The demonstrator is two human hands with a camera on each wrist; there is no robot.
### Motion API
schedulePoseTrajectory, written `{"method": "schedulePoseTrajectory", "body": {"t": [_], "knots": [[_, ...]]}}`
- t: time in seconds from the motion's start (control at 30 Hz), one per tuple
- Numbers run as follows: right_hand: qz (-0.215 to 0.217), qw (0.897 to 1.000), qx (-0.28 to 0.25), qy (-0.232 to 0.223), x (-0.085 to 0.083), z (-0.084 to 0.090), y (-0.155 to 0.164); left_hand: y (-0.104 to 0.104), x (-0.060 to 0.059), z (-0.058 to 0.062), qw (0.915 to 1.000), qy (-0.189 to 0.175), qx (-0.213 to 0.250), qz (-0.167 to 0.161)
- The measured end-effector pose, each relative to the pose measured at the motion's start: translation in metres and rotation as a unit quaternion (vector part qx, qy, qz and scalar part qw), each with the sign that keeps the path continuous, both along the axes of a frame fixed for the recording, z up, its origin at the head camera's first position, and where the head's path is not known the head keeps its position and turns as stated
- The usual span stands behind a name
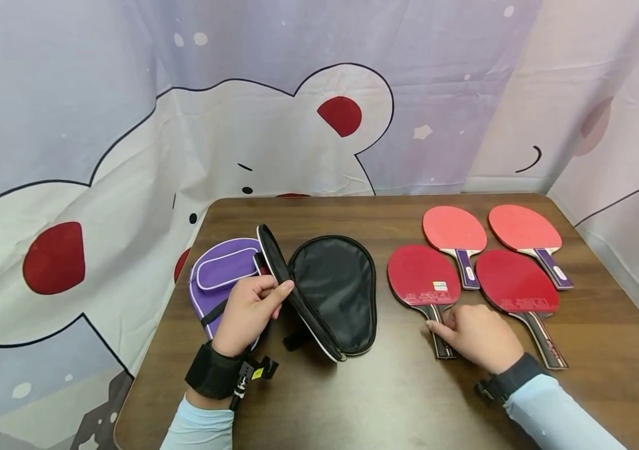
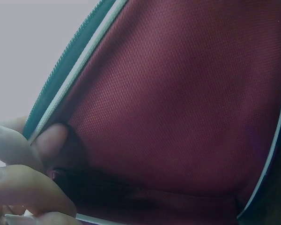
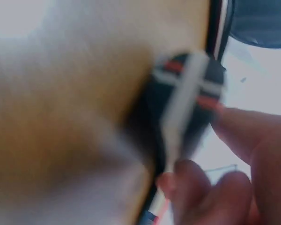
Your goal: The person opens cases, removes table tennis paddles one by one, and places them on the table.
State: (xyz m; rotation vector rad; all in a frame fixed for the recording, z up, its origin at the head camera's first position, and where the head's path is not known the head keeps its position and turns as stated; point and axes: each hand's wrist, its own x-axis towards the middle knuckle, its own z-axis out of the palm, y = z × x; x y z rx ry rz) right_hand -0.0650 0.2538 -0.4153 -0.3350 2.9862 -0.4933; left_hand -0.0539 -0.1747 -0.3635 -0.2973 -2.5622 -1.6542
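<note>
My left hand (image 1: 246, 310) pinches the raised lid edge of an unzipped paddle case (image 1: 338, 294), black inside with white piping. The left wrist view shows the lid's dark red outer fabric (image 2: 182, 93). My right hand (image 1: 481, 334) grips the dark handle of the nearer left table tennis paddle (image 1: 417, 272), which lies red side up. In the right wrist view thumb and fingers are on either side of the blurred handle (image 3: 187, 93). A purple paddle case (image 1: 220, 265) lies left of the open one, partly hidden by its lid and my left hand.
A second dark red paddle (image 1: 516, 281) lies right of the gripped one. Behind them are two lighter red paddles (image 1: 454, 228) (image 1: 524, 226) with purple handles. All lie on a brown wooden table (image 1: 386, 412), with a printed curtain (image 1: 274, 137) behind its far edge.
</note>
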Motion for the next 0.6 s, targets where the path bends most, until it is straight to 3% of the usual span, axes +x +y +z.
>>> {"method": "schedulePoseTrajectory", "body": {"t": [0.17, 0.33, 0.43, 0.6], "knots": [[0.039, 0.993, -0.057, 0.095, 0.0, 0.022, -0.012, 0.001, 0.001, 0.002, 1.0, 0.001, -0.004, 0.005], [0.136, 0.965, -0.141, 0.173, 0.005, 0.041, -0.057, 0.002, 0.001, 0.0, 0.9999, 0.009, -0.003, 0.005], [0.173, 0.955, -0.172, 0.171, 0.01, 0.052, -0.089, 0.006, 0.001, 0.0, 0.9999, 0.015, -0.001, 0.001], [0.211, 0.95, -0.184, 0.139, 0.015, 0.066, -0.135, 0.016, -0.001, 0.001, 0.9993, 0.033, -0.015, -0.001]]}}
